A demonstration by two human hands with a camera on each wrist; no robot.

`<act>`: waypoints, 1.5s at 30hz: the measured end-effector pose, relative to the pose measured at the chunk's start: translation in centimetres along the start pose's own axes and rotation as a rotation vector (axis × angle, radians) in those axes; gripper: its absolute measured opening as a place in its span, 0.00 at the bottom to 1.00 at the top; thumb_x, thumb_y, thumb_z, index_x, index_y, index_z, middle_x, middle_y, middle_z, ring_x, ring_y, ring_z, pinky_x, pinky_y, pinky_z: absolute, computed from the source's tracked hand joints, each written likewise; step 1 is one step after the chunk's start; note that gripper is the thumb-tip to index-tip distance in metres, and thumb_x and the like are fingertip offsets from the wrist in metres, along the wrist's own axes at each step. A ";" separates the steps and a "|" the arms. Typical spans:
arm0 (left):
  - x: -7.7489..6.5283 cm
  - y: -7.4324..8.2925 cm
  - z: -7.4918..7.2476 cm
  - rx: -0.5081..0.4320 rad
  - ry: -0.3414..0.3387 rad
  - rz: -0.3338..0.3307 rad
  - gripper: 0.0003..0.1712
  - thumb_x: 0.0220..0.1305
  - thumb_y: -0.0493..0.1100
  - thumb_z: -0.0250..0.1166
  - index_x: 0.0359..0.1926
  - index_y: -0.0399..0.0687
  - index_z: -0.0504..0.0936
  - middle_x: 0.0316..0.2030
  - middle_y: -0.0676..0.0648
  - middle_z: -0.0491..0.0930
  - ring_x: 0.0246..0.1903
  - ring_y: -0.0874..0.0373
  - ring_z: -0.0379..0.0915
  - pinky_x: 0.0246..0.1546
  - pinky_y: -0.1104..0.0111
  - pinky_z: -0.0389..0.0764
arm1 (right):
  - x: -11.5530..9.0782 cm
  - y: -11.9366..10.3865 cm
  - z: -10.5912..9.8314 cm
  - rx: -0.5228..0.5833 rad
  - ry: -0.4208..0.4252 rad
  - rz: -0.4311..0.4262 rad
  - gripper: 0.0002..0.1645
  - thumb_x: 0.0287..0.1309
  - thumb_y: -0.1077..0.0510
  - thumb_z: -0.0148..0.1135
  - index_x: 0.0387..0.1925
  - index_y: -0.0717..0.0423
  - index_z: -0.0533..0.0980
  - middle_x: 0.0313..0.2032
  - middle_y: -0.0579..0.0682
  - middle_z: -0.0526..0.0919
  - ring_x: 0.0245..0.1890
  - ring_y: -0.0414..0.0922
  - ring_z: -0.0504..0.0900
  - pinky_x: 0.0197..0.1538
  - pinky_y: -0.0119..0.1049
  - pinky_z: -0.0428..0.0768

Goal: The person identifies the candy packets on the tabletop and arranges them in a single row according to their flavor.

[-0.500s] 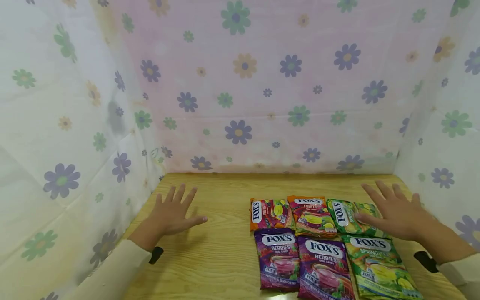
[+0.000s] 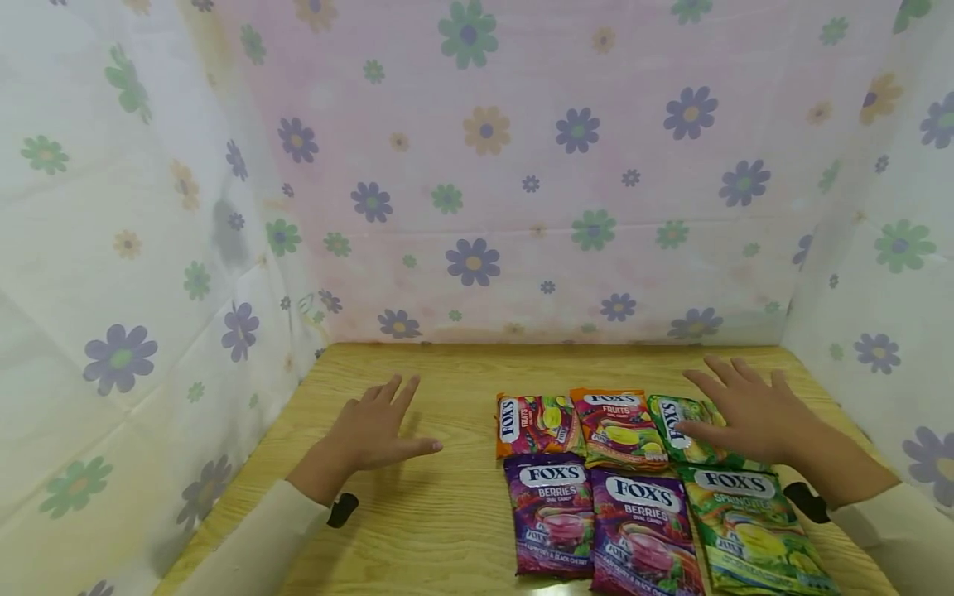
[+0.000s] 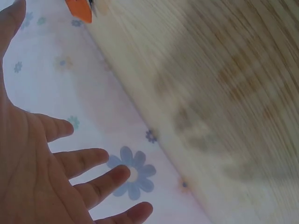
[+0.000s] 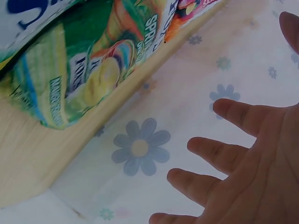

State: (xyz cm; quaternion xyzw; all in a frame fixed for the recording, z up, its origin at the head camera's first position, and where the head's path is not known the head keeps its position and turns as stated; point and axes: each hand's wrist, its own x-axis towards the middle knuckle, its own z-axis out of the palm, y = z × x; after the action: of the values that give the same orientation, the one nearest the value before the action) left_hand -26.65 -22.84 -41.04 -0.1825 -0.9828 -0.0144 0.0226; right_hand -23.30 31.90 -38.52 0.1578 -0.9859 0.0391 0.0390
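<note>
My left hand [image 2: 368, 434] hovers over the left part of the wooden table, fingers spread and holding nothing. On the other side, my right hand [image 2: 760, 418] hangs with spread fingers above a green candy bag [image 2: 689, 443] in the back row, partly covering it. Beside that bag lie two orange-and-red fruit candy bags [image 2: 619, 430], [image 2: 535, 424]. The front row has two purple berries candy bags [image 2: 553, 517], [image 2: 647, 534] and a larger green candy bag [image 2: 753, 530]. In the right wrist view, a green bag [image 4: 93, 70] lies apart from the fingers.
The wooden table [image 2: 425, 538] ends at a flowered cloth backdrop [image 2: 522, 165], which also rises along the left and right sides. A black wrist strap piece [image 2: 343, 509] shows at the left sleeve, another [image 2: 807, 502] at the right.
Both hands have moved inward: the left one to the right, the right one to the left, over the back green bag. The candy bags lie as before.
</note>
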 end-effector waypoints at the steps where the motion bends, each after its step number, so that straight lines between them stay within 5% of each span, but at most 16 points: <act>1: 0.1 0.2 0.1 -0.011 -0.005 0.000 0.70 0.53 0.91 0.48 0.83 0.51 0.50 0.79 0.37 0.56 0.73 0.34 0.61 0.58 0.30 0.71 | 0.2 -0.3 0.0 0.000 0.000 -0.005 0.57 0.60 0.17 0.52 0.77 0.49 0.64 0.77 0.68 0.57 0.73 0.78 0.54 0.60 0.89 0.46; 11: 0.8 2.3 0.9 -0.094 -0.078 0.002 0.74 0.47 0.93 0.52 0.81 0.47 0.59 0.77 0.41 0.63 0.72 0.34 0.64 0.62 0.35 0.74 | 1.5 -1.8 0.2 -0.060 0.031 -0.055 0.55 0.60 0.18 0.53 0.75 0.48 0.68 0.75 0.65 0.65 0.73 0.71 0.63 0.64 0.85 0.53; 27: 1.6 5.0 2.3 -0.268 -0.081 -0.002 0.66 0.52 0.86 0.60 0.76 0.41 0.67 0.71 0.35 0.69 0.67 0.38 0.71 0.63 0.43 0.77 | 4.0 -4.6 0.8 -0.067 0.052 -0.166 0.41 0.61 0.27 0.64 0.65 0.48 0.78 0.66 0.57 0.78 0.67 0.63 0.74 0.67 0.76 0.63; 37: 2.4 6.6 3.5 -0.483 -0.070 -0.006 0.57 0.55 0.76 0.69 0.68 0.34 0.74 0.50 0.42 0.83 0.46 0.53 0.79 0.49 0.53 0.85 | 5.9 -6.5 0.7 -0.022 0.040 -0.200 0.41 0.60 0.28 0.66 0.65 0.48 0.78 0.64 0.55 0.81 0.65 0.62 0.77 0.67 0.75 0.64; 45: 2.9 8.0 4.0 -0.687 -0.082 -0.065 0.52 0.54 0.70 0.75 0.64 0.32 0.78 0.46 0.44 0.83 0.36 0.57 0.77 0.38 0.62 0.83 | 8.2 -7.1 1.6 0.056 0.003 -0.209 0.44 0.57 0.26 0.68 0.67 0.46 0.77 0.65 0.52 0.81 0.65 0.60 0.78 0.69 0.71 0.65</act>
State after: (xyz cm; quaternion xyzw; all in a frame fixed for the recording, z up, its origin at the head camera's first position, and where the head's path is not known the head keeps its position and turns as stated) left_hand -26.63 -14.17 -44.76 -0.1486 -0.9259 -0.3378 -0.0803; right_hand -28.97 22.54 -38.91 0.2607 -0.9625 0.0628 0.0401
